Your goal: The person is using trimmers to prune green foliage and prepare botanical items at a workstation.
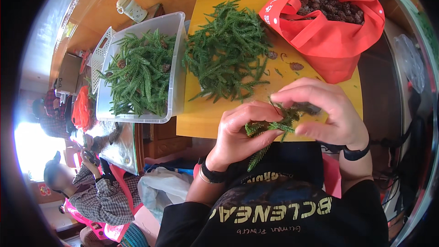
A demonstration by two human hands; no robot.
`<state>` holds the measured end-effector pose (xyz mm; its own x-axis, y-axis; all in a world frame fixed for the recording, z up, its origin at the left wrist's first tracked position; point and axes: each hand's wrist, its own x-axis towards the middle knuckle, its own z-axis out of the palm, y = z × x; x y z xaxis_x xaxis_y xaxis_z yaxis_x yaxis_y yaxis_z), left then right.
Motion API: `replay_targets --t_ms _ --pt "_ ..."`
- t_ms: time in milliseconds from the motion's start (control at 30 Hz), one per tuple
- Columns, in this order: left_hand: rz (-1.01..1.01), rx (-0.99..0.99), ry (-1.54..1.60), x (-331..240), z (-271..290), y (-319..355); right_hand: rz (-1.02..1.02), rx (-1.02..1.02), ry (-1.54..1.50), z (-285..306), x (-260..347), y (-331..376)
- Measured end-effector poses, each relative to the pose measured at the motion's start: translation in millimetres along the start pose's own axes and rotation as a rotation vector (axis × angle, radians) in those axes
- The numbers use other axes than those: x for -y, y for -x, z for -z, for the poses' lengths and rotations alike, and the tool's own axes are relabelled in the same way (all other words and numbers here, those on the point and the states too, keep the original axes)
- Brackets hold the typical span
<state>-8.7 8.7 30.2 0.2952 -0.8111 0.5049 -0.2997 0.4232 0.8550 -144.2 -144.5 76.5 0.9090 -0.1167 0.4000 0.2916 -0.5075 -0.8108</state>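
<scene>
Conifer sprig [273,127] | green, feathery, needled | pinched between left hand [240,130], right hand [327,112]

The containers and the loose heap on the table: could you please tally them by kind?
Red fabric bag of brown cones: 1
Clear plastic bin of green sprigs: 1
Loose pile of green sprigs on the yellow table: 1
Total: 3
</scene>
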Motion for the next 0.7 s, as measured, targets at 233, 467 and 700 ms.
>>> replay_targets --t_ms 233,467,700 --pt "0.061 0.067 -0.003 -4 1 1 -0.158 0.107 -0.135 -1 -3 -3" --pt "0.108 0.095 0.035 -6 1 0 -0.389 0.056 -0.422 -5 0 -1" --pt "0.077 0.128 0.021 -7 -1 -1 -0.440 0.167 -0.458 0 -5 4"
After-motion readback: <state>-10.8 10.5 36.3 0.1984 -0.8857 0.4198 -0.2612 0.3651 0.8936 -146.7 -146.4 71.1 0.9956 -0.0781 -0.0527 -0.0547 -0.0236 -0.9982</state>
